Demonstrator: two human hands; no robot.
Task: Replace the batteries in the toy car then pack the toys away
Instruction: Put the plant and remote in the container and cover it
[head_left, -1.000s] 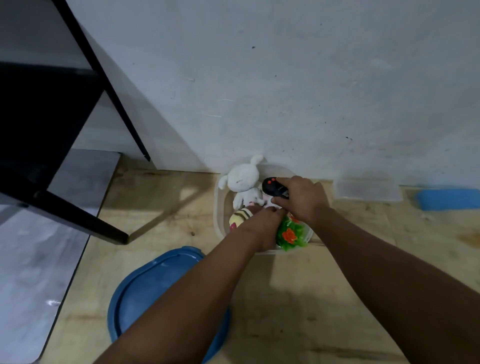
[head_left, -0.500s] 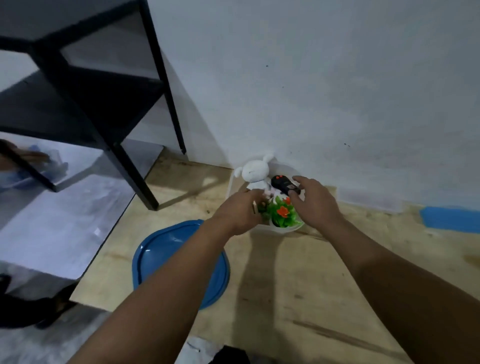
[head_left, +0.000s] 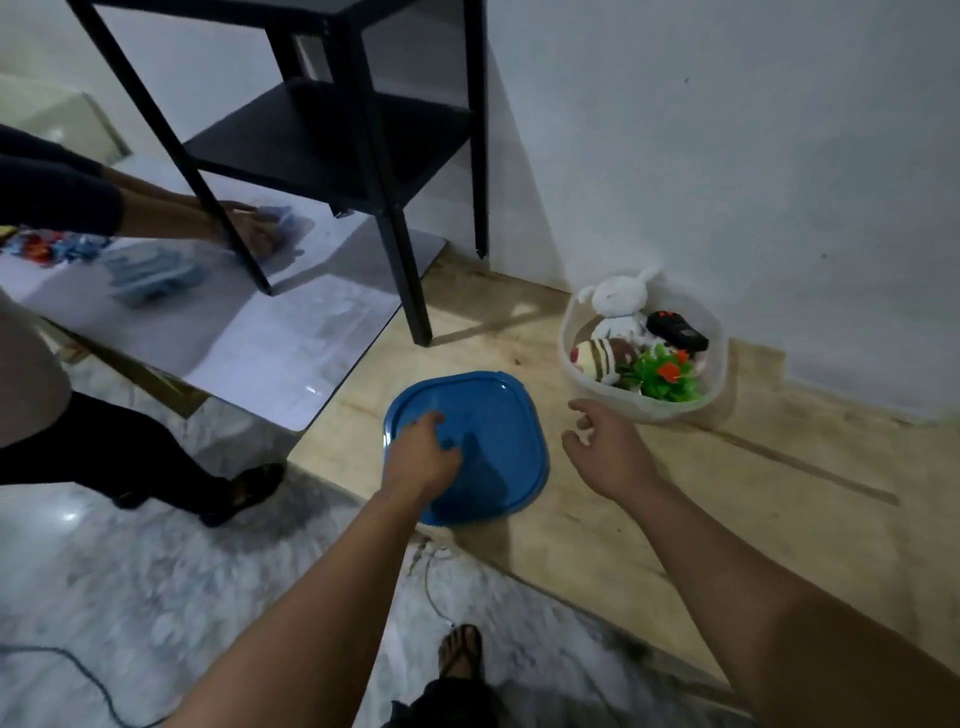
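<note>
**me:** Wooden floor board against a white wall, that's the whole workspace, no table involved. Everything below is relative to the clear tub (head_left: 644, 408) sitting by the wall. Toys are in it already: white bunny (head_left: 618, 301) at the wall side, black remote (head_left: 678, 328) just beside the bunny, striped plush (head_left: 597, 358) and green plastic plant (head_left: 665, 376) on the side nearest me. Can't spot the toy car itself in there, so either it's buried or I can't tell.

**other:** so just the lid left?

**me:** Pretty much, I reckon. Blue lid (head_left: 498, 452) lies flat on the floor, near the tub on its left, not touching it. My left hand (head_left: 423, 457) is down on the lid's left part, fingers (head_left: 434, 421) curled onto the surface, but I can't tell if they've hooked the rim or are only resting on it. My right hand (head_left: 608, 452) hovers between lid and tub, fingers loose and apart, holding nothing.

**other:** what could go sideways?

**me:** Flat lid on a flat board is hard to get under, so it could skid away instead of lifting. Also the bunny's ears and that plant poke up around rim height, so the lid might not seat and could pop off one corner. And that tub looks light, so pushing down off-centre may tip it.
</note>
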